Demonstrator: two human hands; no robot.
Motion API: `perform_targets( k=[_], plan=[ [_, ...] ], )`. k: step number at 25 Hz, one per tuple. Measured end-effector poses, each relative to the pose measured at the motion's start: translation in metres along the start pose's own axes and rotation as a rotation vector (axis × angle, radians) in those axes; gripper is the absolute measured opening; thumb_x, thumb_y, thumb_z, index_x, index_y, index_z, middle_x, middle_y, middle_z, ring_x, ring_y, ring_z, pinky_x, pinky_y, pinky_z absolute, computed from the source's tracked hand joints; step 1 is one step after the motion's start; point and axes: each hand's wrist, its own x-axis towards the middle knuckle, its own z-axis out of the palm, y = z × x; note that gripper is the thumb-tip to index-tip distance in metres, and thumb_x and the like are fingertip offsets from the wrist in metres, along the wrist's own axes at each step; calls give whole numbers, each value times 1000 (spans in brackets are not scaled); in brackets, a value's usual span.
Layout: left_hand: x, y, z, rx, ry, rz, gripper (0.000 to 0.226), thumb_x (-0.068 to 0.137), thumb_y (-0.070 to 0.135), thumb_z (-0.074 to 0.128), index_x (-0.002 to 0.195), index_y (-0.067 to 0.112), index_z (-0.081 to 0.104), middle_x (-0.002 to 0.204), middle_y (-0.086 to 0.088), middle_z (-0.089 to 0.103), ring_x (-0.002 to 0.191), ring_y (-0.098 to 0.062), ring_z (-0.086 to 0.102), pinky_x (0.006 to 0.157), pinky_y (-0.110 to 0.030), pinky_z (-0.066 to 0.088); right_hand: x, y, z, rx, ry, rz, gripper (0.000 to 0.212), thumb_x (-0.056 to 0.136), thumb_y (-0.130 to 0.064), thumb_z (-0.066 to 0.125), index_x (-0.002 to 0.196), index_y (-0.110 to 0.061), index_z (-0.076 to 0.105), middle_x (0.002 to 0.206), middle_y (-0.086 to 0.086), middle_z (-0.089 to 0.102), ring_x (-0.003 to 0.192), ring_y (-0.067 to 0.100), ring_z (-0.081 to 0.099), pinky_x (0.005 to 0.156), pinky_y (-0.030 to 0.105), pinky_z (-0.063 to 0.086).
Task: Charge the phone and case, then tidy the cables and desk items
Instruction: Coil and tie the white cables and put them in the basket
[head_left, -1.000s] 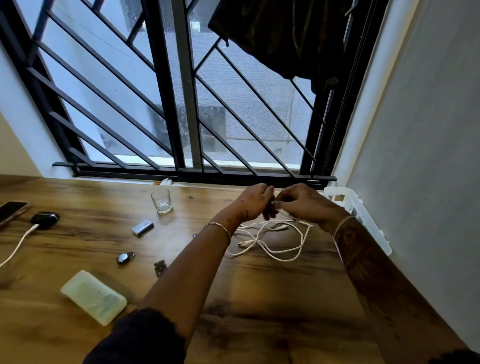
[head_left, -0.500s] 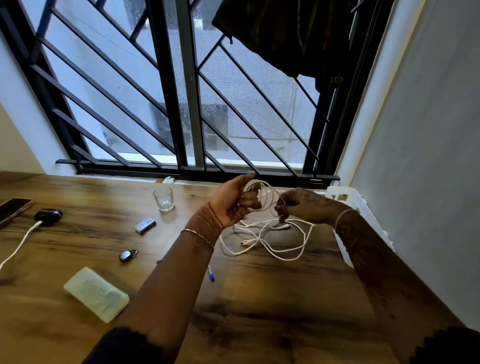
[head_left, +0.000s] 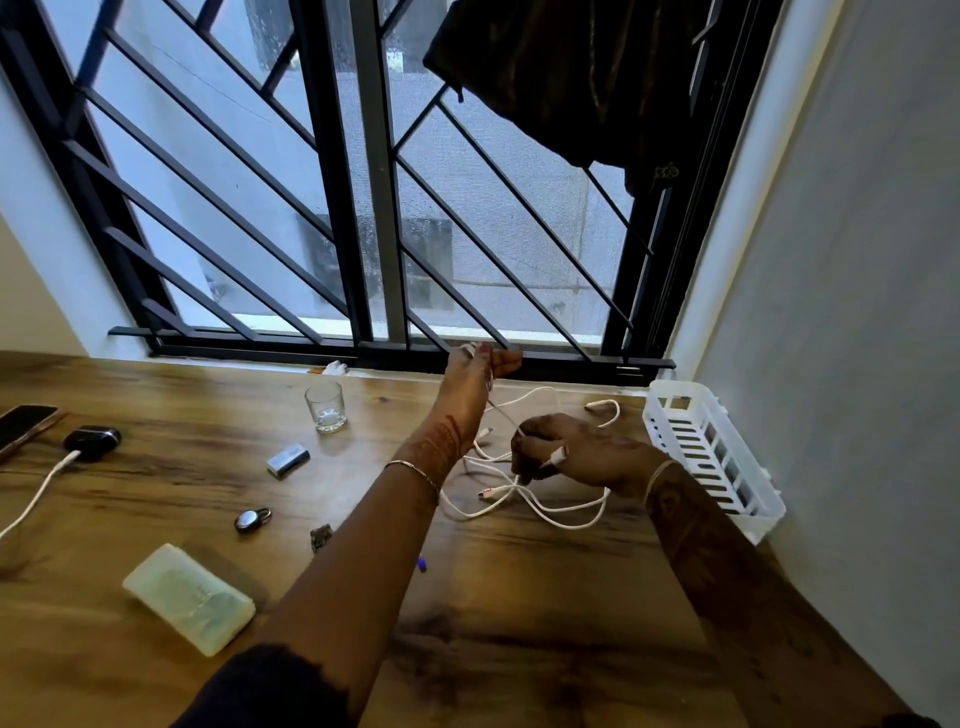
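Your left sleeve (head_left: 270, 686) is dark, each wrist carries a thin bangle (head_left: 413, 470), and henna patterns (head_left: 441, 441) mark both forearms.

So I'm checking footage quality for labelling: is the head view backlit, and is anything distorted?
Head view: yes, the bright window backlights it, leaving the left hand and right hand dark against the white cable; the wide-angle lens splays its uprights outward.

The worktop (head_left: 519, 649) is warm brown wood streaked with dark grain. The cables (head_left: 566, 525) at centre right are white, like the slotted basket (head_left: 766, 512) at right. The window grille (head_left: 327, 208) is black, with diagonal bars. The box (head_left: 189, 597) at lower left is pale green; the wall (head_left: 857, 312), grey.
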Motion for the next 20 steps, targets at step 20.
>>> perform_targets(
  k=[20],
  plan=[
    [-39, -5, -9, -158, -463, -373, 46, 82, 57, 52, 59, 19, 45, 47, 9, 31, 40, -6, 23, 45, -18, 38, -12, 30, -47, 1012, 22, -170, 25, 79, -18, 50, 81, -15, 75, 77, 4, 71, 67, 15, 64, 65, 28, 56]
  ],
)
